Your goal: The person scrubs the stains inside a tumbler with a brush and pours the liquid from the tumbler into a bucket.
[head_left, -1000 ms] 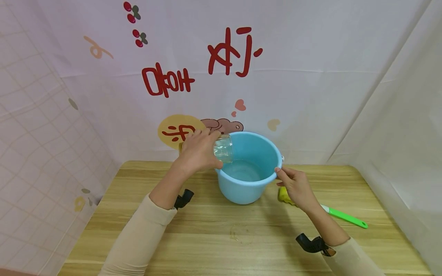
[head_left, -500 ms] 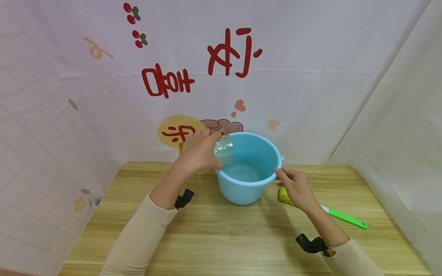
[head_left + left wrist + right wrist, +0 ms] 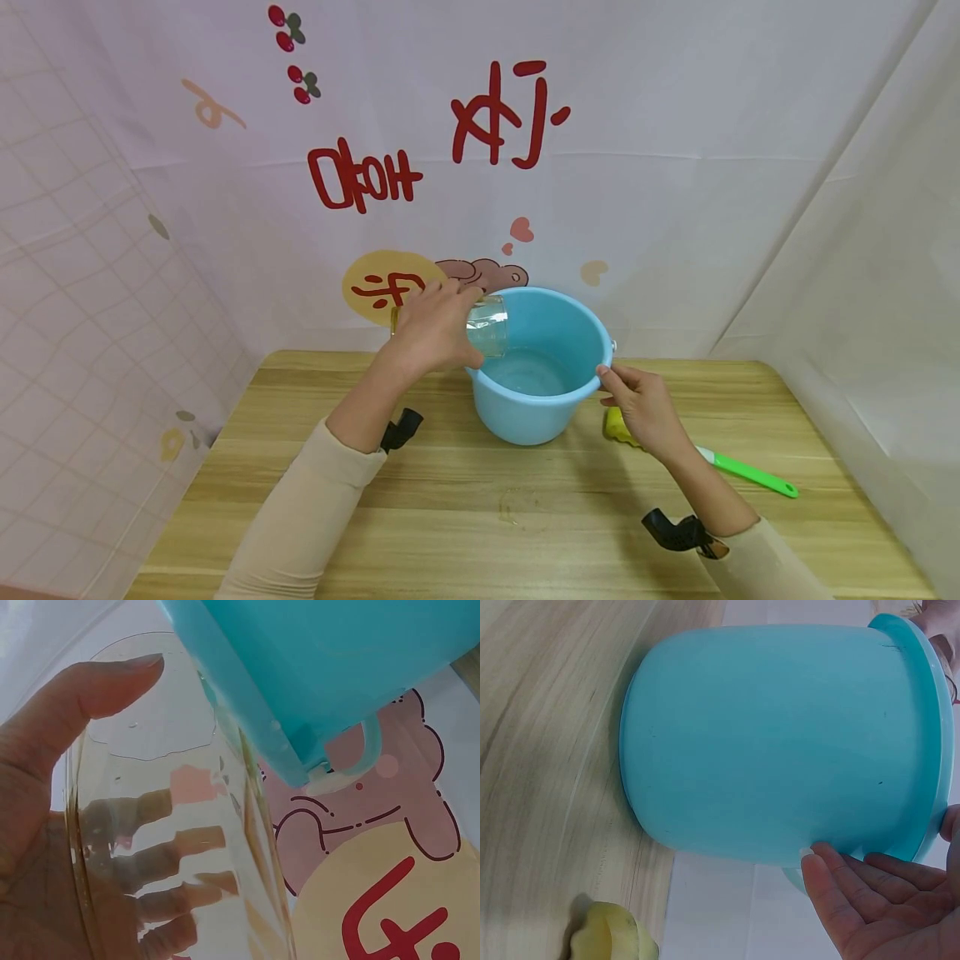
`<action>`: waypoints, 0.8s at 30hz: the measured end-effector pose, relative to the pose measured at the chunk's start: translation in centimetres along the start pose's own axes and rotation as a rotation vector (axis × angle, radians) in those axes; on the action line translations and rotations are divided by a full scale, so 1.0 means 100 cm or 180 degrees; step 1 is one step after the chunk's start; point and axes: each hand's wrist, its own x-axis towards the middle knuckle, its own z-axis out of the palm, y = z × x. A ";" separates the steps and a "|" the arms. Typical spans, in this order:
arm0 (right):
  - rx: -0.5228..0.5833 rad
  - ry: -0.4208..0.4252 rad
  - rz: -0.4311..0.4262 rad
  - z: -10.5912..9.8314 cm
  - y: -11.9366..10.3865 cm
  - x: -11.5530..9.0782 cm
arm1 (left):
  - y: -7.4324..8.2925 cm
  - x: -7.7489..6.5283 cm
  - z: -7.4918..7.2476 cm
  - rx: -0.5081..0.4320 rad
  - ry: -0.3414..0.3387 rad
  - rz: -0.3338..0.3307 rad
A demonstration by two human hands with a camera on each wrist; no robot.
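A clear glass cup lies tipped on its side, its mouth over the left rim of a light blue plastic bucket. My left hand grips it from above; in the left wrist view the fingers show through the cup wall. Shallow water covers the bucket's bottom. On the bucket's right, my right hand pinches the rim, thumb on top. The right wrist view shows its other fingers under the rim against the bucket's side. The bucket stands upright on the table.
Behind the right hand lies a brush with a yellow sponge head and a green handle. A small wet patch marks the wooden table in front of the bucket. Printed cloth hangs behind the table.
The left hand and the cup have shifted very slightly right and down, the cup's mouth a little further over the rim. The right hand and the bucket look unmoved.
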 end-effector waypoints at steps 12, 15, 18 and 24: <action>0.0006 0.0015 0.0019 0.001 0.000 0.000 | -0.002 -0.002 0.000 -0.0141 -0.0031 -0.0064; 0.0009 0.0016 0.0019 0.000 0.000 0.000 | -0.004 -0.004 0.000 -0.0247 -0.0008 -0.0095; -0.0001 0.0018 0.0005 0.000 0.001 0.000 | -0.008 -0.005 0.002 -0.0309 0.0054 -0.0073; 0.0004 0.0026 -0.0010 0.000 0.000 0.000 | -0.014 -0.008 0.007 -0.0376 0.0156 -0.0055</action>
